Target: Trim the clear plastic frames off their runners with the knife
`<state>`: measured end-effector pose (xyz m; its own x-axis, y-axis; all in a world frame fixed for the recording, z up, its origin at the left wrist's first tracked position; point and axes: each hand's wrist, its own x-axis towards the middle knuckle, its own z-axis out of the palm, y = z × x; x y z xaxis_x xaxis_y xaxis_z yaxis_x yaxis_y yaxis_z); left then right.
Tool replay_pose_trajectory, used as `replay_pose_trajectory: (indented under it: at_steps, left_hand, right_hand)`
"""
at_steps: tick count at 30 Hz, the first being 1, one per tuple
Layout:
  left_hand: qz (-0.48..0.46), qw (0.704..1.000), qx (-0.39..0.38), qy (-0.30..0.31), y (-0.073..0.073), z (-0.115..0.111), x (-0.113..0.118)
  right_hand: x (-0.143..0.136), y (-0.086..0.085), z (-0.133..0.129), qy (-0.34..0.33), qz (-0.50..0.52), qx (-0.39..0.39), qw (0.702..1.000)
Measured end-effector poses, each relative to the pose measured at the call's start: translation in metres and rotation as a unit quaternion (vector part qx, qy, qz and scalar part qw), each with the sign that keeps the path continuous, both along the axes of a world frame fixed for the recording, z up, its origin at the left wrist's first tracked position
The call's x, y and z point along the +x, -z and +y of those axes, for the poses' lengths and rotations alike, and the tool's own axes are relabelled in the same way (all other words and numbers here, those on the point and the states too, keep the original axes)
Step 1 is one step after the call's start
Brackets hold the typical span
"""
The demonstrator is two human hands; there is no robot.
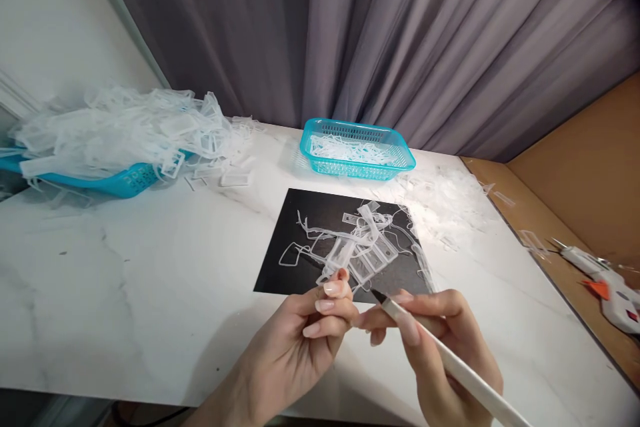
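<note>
My right hand (445, 353) is closed around a slim white pen-like tool (460, 367), whose dark pointed tip aims up and left. Close beside it, my left hand (313, 340) has its fingers curled and pressed together at the tips; what they pinch, if anything, I cannot make out. The hands almost touch. Just beyond the fingertips, a tangle of translucent plastic frames and strips (373, 260) lies on a black mat (275, 273). Whether one of these pieces reaches into my left fingers is hidden.
Behind the mat stands a blue basket (360, 170) with thin white strips inside. Clear scraps (450, 200) are heaped to its right. At left, a blue tray (125, 180) overflows with translucent pieces (120, 127). A white glue gun (595, 273) lies at the right edge.
</note>
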<state>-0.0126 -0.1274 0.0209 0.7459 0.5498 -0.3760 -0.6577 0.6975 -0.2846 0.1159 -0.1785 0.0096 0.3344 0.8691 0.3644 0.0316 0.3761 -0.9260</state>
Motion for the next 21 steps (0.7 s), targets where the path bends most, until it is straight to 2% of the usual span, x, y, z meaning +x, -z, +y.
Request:
replay_pose_trajectory:
  at_steps: [3,8,10,21]
  left_hand:
    - [-0.017,1.000,-0.010,0.000,0.000,0.000,-0.001]
    - [-0.033,0.999,0.015,-0.011,0.001,-0.001,-0.003]
    - [-0.023,0.999,0.028,-0.015,0.001,-0.001,-0.003]
    - [0.004,0.992,0.123,-0.033,0.005,-0.001,-0.001]
  right_hand:
    - [0.002,0.006,0.003,-0.024,-0.018,0.050,0.998]
    - [0.014,0.010,0.010,-0.055,-0.105,0.134,0.984]
    - [0.014,0.010,0.010,-0.069,-0.112,0.140,0.981]
    - [-0.004,0.015,0.010,-0.044,-0.022,0.124,0.991]
